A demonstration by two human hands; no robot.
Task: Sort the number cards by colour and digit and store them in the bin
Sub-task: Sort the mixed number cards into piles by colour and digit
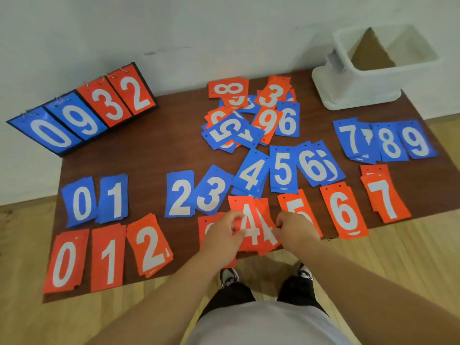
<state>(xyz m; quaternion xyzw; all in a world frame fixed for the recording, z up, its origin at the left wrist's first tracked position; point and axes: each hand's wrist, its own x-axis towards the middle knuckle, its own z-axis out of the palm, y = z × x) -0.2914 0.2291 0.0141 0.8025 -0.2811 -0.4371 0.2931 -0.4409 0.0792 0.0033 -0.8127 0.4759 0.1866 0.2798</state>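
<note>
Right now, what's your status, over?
Left hand, right hand both pinch orange number-4 cards. Mixed orange-and-blue card pile waits mid-table. White plastic bin unobstructed.

The orange-red cards (347, 210) and blue cards (282, 168) bear white digits; brown table (149, 155), seemingly off-white bin (361, 88).

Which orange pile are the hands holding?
The orange 4 pile: the left hand and right hand pinch its cards from either side.
</note>
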